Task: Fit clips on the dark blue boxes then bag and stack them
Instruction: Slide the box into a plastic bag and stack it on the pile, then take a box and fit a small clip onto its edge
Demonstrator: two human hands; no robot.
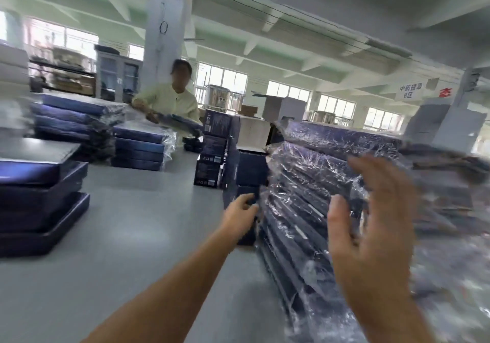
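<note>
We see a grey worktop (pixel 148 231) filling the lower left and centre of the frame. At the right stands a tall stack of bagged boxes (pixel 313 199), dark blue under crinkled clear plastic, rising from the lower right up to mid-height. Much of the right edge is blurred.

The left hand (pixel 240 214) reaches forward at lower centre. Its fingers curl against the left end of the stack, beside small dark blue boxes (pixel 250 173) standing at that end; we cannot tell whether it grips the plastic or only presses on it. The right hand (pixel 371 218) is raised at the lower right in front of the stack, fingers straight and spread, holding nothing. We cannot tell whether it touches the plastic. The two hands are well apart.

At the left edge lies a pile of unbagged dark blue boxes (pixel 39 197), flat and wide, on the worktop. In the upper left are further bagged piles (pixel 79 122), and a lower one (pixel 140 149) just right of them. At centre, a column of small printed cartons (pixel 212 149) stands upright.

A second person in a pale shirt (pixel 169 101) stands behind the worktop at upper centre, holding a dark box. Behind them rises a white pillar (pixel 167 24); windows (pixel 336 106) line the far wall.
</note>
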